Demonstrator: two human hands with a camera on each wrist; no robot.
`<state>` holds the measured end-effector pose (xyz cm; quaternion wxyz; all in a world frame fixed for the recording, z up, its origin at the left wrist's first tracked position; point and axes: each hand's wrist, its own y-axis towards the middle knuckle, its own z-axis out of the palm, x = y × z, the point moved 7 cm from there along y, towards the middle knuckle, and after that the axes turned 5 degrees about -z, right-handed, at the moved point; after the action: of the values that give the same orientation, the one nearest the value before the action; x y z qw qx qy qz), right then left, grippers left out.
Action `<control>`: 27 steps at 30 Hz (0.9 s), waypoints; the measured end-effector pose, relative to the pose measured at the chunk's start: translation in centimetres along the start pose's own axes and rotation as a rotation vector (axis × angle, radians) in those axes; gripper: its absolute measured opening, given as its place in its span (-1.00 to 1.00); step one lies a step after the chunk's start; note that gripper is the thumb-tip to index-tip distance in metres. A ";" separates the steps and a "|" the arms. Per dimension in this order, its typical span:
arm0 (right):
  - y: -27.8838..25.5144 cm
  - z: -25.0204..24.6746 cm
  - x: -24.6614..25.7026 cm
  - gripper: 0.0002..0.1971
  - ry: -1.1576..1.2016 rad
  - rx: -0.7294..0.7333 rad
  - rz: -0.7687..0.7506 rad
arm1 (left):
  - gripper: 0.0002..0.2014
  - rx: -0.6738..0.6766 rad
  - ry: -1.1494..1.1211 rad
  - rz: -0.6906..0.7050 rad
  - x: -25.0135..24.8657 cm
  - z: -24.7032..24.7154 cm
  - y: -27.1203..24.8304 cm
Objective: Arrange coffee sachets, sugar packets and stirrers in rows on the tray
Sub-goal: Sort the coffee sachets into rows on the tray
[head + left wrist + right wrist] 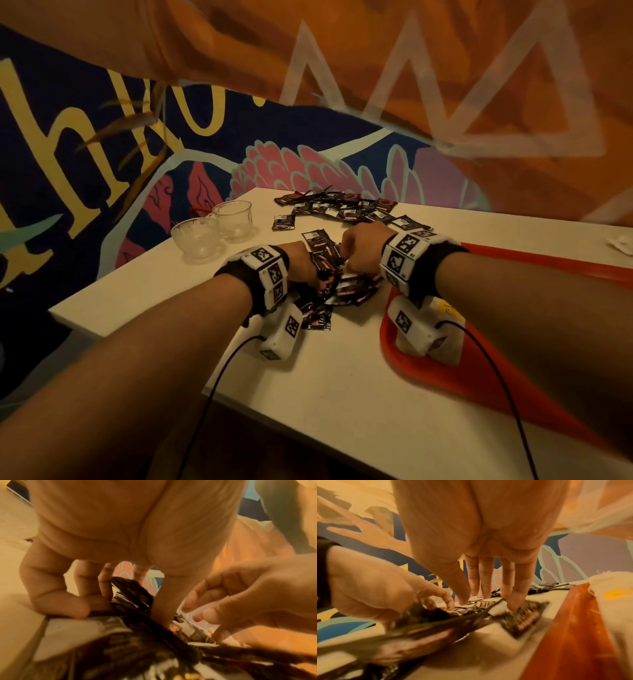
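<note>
Black coffee sachets (346,291) lie in a loose heap at the middle of the white table (329,377). My left hand (317,272) is over the heap's left side, and its curled fingers and thumb grip a stack of sachets (133,592). My right hand (359,246) is just to the right, fingers straight and pointing down, fingertips (513,605) resting on a flat sachet (522,618). The red tray (513,387) lies right of the heap, under my right forearm. A white packet with a yellow mark (448,308) lies on it.
More black sachets (342,205) are strewn along the table's far edge. Two glass cups (212,229) stand at the back left corner. A crumpled white paper (620,245) lies far right. A painted wall runs behind the table.
</note>
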<state>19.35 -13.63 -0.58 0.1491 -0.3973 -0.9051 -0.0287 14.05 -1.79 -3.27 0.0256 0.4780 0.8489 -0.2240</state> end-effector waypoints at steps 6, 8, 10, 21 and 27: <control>-0.1 0.9 -1.3 -0.33 -0.094 0.155 0.060 | -0.19 0.008 -0.135 -0.025 2.5 -1.8 -0.6; -0.3 1.6 -1.4 -0.28 -0.072 0.243 0.066 | -0.02 0.054 -0.001 -0.001 3.3 -1.6 -0.7; -0.6 2.3 -1.3 -0.19 -0.082 0.324 0.071 | 0.05 0.147 0.120 0.060 3.4 -0.3 -1.3; 0.4 3.6 0.6 -0.37 -0.254 0.244 -0.032 | -0.28 -0.007 0.315 0.287 1.3 1.3 -2.8; 0.5 3.4 0.4 -0.46 -0.323 0.230 0.016 | -0.40 -0.032 0.307 0.352 0.5 2.4 -3.7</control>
<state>18.57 -12.42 -3.74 0.0465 -0.3842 -0.9113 0.1402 10.38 -4.00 -4.26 -0.0575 0.6468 0.7498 -0.1271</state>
